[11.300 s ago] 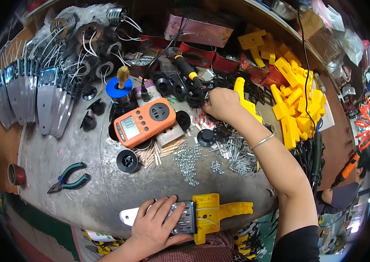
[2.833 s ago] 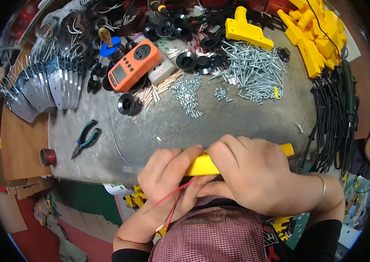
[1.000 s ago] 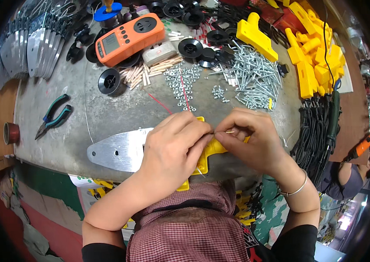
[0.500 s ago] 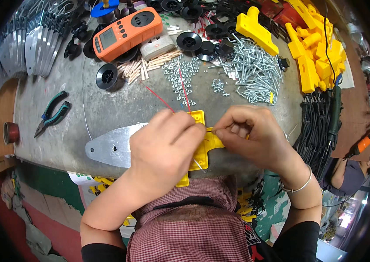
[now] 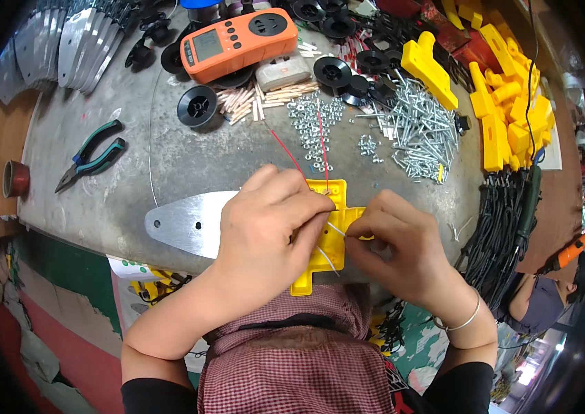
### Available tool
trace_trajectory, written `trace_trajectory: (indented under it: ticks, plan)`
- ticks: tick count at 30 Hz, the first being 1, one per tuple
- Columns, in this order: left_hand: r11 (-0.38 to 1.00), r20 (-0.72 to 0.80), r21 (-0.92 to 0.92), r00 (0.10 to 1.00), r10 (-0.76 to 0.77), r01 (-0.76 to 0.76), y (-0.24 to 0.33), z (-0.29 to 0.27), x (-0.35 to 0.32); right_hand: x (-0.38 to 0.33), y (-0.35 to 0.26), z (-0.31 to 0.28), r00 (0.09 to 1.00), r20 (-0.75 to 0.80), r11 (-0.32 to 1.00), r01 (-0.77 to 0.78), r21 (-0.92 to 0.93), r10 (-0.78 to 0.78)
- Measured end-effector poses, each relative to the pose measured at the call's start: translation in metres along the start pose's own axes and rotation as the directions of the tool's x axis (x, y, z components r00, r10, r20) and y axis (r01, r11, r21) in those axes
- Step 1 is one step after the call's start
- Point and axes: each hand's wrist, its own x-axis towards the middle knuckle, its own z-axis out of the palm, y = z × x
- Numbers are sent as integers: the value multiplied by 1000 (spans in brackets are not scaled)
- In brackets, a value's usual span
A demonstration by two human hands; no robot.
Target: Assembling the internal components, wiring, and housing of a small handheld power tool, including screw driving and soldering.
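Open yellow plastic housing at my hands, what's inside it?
In the housing, thin white wire shows twice; thin red wires extend past its far edge. Your left hand covers its left part, your right hand some of its handle; anything there is hidden.

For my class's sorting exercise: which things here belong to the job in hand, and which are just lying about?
Seemingly in the job:
yellow housing and metal plate, both partly covered by the left hand
white wire, apparently pinched by the right hand
two red wires

Lying about untouched:
pliers
orange meter
red cup
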Motion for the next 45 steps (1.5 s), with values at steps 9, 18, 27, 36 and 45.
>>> trace_trajectory:
  ticks: [9, 18, 27, 36, 45]
  plan:
    - [997, 52, 56, 998, 44, -47, 8, -3, 5, 6, 4, -3, 880, -268, 894, 295, -338, -392]
    - [998, 4, 52, 1000, 26, -26, 10, -1, 3, 9, 0, 0, 967, -246, 991, 99, 89, -74]
    - [989, 37, -126, 997, -71, 75, 7, 0, -1, 12, -5, 1, 981, -167, 961, -50, 272, 98]
    - [855, 54, 364, 924, 378, -371, 3, -4, 1, 13, 9, -2, 816, 574, -112, -565, 817, 70]
    - [973, 100, 108, 976, 193, -204, 4, -6, 9, 16, -6, -6, 791, 474, 323, -597, 734, 387]
